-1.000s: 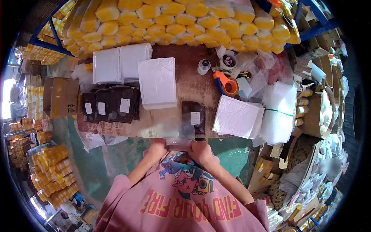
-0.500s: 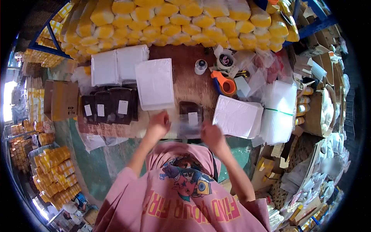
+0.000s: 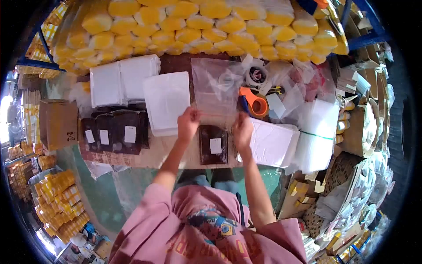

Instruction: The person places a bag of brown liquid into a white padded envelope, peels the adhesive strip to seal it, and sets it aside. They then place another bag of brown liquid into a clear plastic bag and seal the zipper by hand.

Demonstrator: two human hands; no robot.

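A clear plastic bag is spread out over the table, its near edge stretched between my two hands. My left hand pinches the bag's near left corner, beside a white packet. At the near right corner, my right hand is closed on the same edge, close to a stack of white wrapped packets. Just below the bag and between my forearms lies a dark brown packet with a white label, flat at the table's front edge. A bottle shows faintly through the bag.
Several dark labelled packets lie at the left under white packet stacks. An orange tape dispenser and a strapped stack of clear bags are on the right. Yellow-and-white bundles line the back; a cardboard box stands left.
Both hands have moved forward, away from my body. The clear bag, earlier blurred over the dark packet, now lies spread beyond it, leaving that packet uncovered. The camera view has shifted slightly.
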